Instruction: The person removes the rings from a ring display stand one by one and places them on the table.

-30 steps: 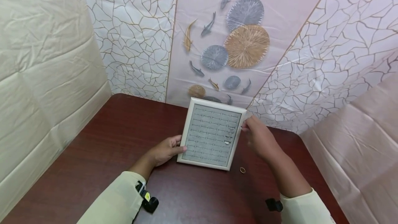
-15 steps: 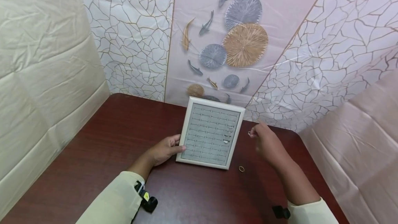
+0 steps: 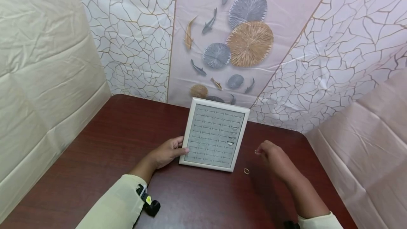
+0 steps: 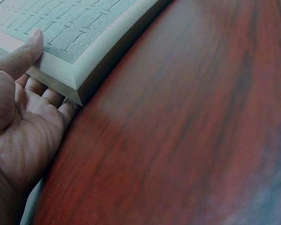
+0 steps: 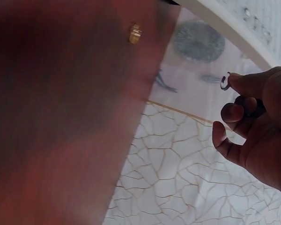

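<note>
A ring display tray with a pale frame and grey slotted padding stands tilted on the table. My left hand grips its lower left edge, thumb on the front and fingers behind, as the left wrist view shows at the frame's corner. Several silver rings sit in slots along the tray's right side. To the right of the tray, my right hand pinches a small silver ring between thumb and fingertip. A gold ring lies on the table between the tray and that hand.
The dark red wooden table has a rounded far right corner. Behind it hangs a patterned cloth with fish and round motifs. Cream quilted panels rise at the left, and a similar pinkish panel stands at the right.
My right hand has moved from the tray's right edge away to the right and down towards the table, with the silver ring in its fingers. My left hand still holds the tray.
</note>
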### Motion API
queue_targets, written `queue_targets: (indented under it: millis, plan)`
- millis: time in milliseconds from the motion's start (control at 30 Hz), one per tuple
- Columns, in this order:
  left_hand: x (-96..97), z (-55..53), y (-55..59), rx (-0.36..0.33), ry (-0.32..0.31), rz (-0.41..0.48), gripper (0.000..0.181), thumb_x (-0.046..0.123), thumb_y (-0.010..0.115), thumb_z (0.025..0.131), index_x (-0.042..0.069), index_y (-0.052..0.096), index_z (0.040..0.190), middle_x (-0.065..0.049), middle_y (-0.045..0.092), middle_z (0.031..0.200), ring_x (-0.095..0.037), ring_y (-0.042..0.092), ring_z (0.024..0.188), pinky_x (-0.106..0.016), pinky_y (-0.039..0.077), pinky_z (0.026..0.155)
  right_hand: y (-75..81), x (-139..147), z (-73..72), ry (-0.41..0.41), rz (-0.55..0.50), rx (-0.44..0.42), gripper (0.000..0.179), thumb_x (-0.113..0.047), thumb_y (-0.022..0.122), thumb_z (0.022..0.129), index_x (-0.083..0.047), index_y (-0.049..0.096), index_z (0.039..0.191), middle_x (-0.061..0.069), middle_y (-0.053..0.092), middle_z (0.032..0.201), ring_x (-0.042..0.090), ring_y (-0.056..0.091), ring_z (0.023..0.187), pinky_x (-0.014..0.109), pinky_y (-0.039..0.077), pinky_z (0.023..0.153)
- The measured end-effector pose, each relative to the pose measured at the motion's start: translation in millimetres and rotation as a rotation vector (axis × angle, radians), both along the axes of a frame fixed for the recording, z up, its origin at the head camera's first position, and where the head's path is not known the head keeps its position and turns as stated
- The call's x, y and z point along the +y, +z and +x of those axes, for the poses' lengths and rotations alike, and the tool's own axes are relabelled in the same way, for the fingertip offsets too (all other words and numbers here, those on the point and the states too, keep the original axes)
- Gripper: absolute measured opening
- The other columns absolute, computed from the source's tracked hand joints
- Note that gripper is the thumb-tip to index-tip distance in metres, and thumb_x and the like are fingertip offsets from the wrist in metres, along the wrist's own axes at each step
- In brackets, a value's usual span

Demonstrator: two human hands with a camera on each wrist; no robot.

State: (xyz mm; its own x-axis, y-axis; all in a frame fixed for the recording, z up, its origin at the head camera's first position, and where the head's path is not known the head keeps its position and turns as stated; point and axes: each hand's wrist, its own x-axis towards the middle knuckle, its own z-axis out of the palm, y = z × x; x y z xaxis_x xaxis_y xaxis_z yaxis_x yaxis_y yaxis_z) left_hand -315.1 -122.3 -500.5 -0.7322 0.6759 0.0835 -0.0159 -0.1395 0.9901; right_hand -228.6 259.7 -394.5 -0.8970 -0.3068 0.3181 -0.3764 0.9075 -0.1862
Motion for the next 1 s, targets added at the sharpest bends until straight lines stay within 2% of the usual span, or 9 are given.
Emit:
queue_targets:
  millis: [100,233,367,533,767,1000]
  plan:
    - [-0.1,0.3,-0.1,-0.004,-0.003,0.008,0.058,0.013,0.06,0.099,0.006,0.036,0.151,-0.019,0.054,0.145,-0.022,0.062,0.122,-0.028,0.052,0.098,-9.9,0,2.1,0.021,0.012,-0.023,0.022,0.011,0.061,0.084,-0.01,0.067,0.084,0.001,0.065,0.085,0.016,0.065,0.079,0.026,0.053,0.066]
    - [-0.8,-0.1,-0.2,-0.003,0.0,0.004,0.058,0.013,0.06,0.099,0.006,0.035,0.151,-0.019,0.053,0.145,-0.021,0.063,0.122,-0.027,0.052,0.098,-19.3,0,5.5,0.021,0.034,-0.075,0.022,0.01,0.061,0.084,-0.012,0.067,0.082,-0.002,0.066,0.082,0.013,0.065,0.077,0.026,0.053,0.065]
    - [-1.1,-0.7,0.4,0.003,0.007,-0.004,0.058,0.013,0.06,0.099,0.007,0.036,0.151,-0.018,0.054,0.145,-0.021,0.063,0.121,-0.027,0.052,0.098,-24.9,1,8.5,0.019,0.029,-0.172,0.022,0.006,0.061,0.086,-0.015,0.068,0.081,-0.004,0.069,0.083,0.01,0.064,0.078,0.025,0.052,0.066]
    - [-0.7,-0.8,0.9,0.005,0.002,-0.003,0.058,0.012,0.06,0.099,0.006,0.036,0.151,-0.019,0.054,0.144,-0.021,0.063,0.121,-0.027,0.052,0.098,-30.9,4,11.2,0.085,0.031,-0.277,0.018,-0.001,0.067,0.088,-0.017,0.068,0.081,-0.007,0.069,0.083,0.005,0.063,0.078,0.024,0.052,0.067]
    - [-0.9,-1.2,0.3,-0.001,0.004,0.006,0.058,0.012,0.061,0.098,0.006,0.036,0.151,-0.019,0.055,0.144,-0.02,0.064,0.12,-0.027,0.052,0.098,-37.2,3,12.5,0.165,0.038,-0.328,0.017,-0.004,0.07,0.089,-0.019,0.069,0.081,-0.01,0.068,0.081,0.001,0.061,0.077,0.024,0.051,0.068]
    - [-0.7,-0.8,0.3,-0.003,0.001,0.002,0.058,0.012,0.061,0.098,0.007,0.036,0.15,-0.019,0.054,0.145,-0.02,0.064,0.12,-0.027,0.052,0.097,-42.5,0,12.9,0.168,0.058,-0.366,0.014,-0.006,0.07,0.089,-0.019,0.069,0.083,-0.01,0.068,0.084,0.003,0.063,0.081,0.025,0.052,0.069]
